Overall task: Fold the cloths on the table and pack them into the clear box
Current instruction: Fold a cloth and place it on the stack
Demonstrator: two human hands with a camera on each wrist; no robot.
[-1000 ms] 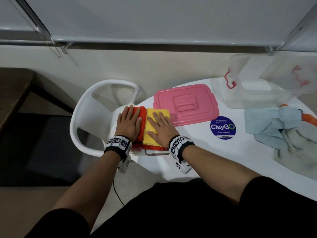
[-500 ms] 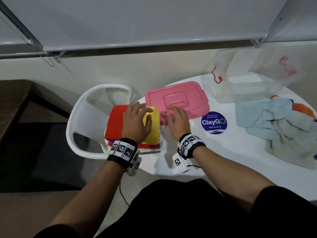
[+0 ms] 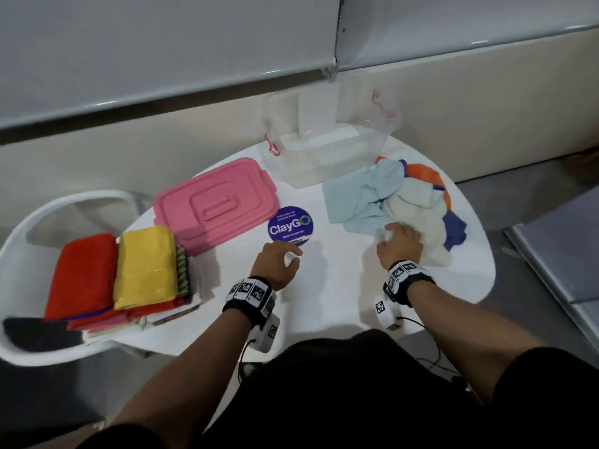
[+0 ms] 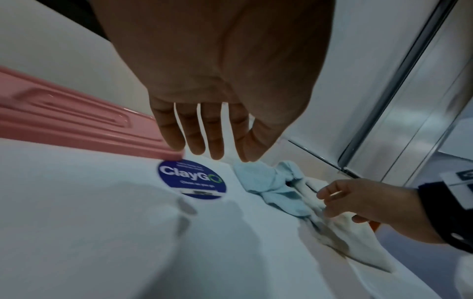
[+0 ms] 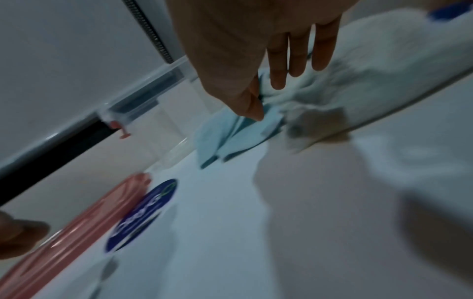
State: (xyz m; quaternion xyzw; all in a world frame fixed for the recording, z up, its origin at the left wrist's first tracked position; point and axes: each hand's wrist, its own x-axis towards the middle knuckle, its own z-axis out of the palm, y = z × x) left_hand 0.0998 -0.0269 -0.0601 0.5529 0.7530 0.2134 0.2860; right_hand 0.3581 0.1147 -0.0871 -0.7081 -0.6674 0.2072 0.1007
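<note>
A folded stack with a red cloth (image 3: 81, 273) and a yellow cloth (image 3: 146, 267) on top lies at the table's left edge. The clear box (image 3: 330, 147) stands open at the back. Right of centre sits a loose pile: a light blue cloth (image 3: 353, 196), a white cloth (image 3: 415, 215), an orange cloth (image 3: 428, 176) and a dark blue cloth (image 3: 453, 228). My right hand (image 3: 398, 244) reaches the pile's near edge where white meets light blue (image 5: 238, 137), its fingers (image 5: 297, 56) nearly straight and holding nothing. My left hand (image 3: 278, 264) hovers open over bare table, fingers (image 4: 215, 141) spread.
The pink lid (image 3: 215, 204) lies flat between the stack and the box. A round blue ClayGo sticker (image 3: 290, 224) marks the white table (image 3: 324, 303). A white chair (image 3: 19, 254) stands at the left. A grey panel (image 3: 557, 241) lies to the right on the floor.
Both hands have left the folded stack and moved right. My right hand has come to the loose pile, my left to the sticker. The view has swung right.
</note>
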